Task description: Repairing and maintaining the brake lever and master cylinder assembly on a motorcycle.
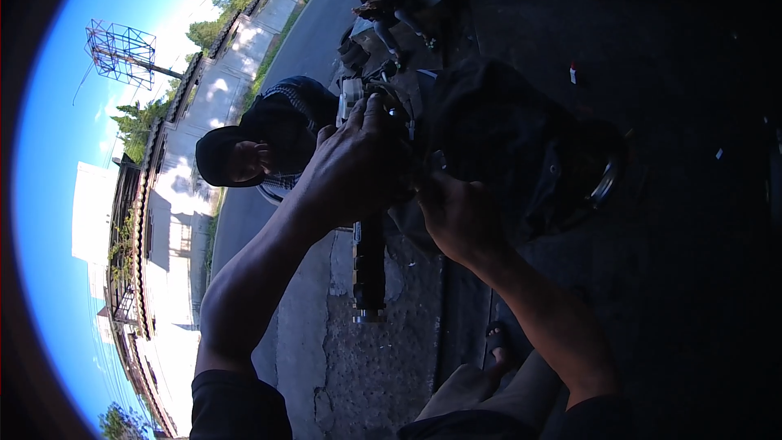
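My left hand [358, 155] reaches over a cluster of dark and silver parts, its fingers bent together over a small silver part [350, 95]. Below the wrist a black ribbed handlebar grip [369, 269] with a silver end sticks out, like that of a motorcycle. Close beside it, my right hand [458, 216] is closed in a pinch at the lower edge of the same cluster. Deep shade hides what its fingertips hold. A dark, cloth-like bulky shape [497, 138] lies to the right of both hands, with a shiny curved metal rim [604, 181] at its far right side.
A person in a dark hood [232, 155] is close by on the left. Another person [387, 4] sits farther off, near stacked tyres [353, 50]. Rough concrete [366, 367] lies under the grip; a road [314, 33] and a pale wall [175, 228] run along the left.
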Motion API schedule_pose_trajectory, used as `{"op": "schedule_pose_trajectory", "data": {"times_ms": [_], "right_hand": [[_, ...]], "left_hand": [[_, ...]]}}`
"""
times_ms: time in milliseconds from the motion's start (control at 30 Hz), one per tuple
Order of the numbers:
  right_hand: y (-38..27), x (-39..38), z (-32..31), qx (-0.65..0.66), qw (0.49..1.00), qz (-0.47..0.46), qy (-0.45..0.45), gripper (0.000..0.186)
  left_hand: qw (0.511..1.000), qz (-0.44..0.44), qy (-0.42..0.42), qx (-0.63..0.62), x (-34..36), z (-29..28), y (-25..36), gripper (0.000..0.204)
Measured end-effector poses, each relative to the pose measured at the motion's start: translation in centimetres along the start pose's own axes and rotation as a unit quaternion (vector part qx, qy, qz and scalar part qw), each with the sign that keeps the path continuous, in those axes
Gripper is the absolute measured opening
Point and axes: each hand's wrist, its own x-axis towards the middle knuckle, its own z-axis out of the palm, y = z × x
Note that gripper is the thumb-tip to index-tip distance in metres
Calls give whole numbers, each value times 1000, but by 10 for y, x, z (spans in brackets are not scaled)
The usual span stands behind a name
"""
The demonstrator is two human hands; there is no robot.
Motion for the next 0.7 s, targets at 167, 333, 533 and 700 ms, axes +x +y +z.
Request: {"op": "schedule_pose_trajectory", "data": {"times_ms": [167, 333, 533, 700], "right_hand": [[6, 1, -2, 77, 997, -24, -11, 52], [14, 3, 15, 254, 961, 62, -88, 56], [6, -6, 19, 108, 994, 17, -11, 58], [-2, -5, 5, 56, 998, 24, -31, 55]], "left_hand": [[999, 13, -8, 36, -1, -1, -1, 34], [1000, 18, -10, 23, -1, -4, 2, 37], [999, 40, -10, 18, -2, -6, 2, 62], [998, 56, -17, 18, -1, -5, -3, 34]]}}
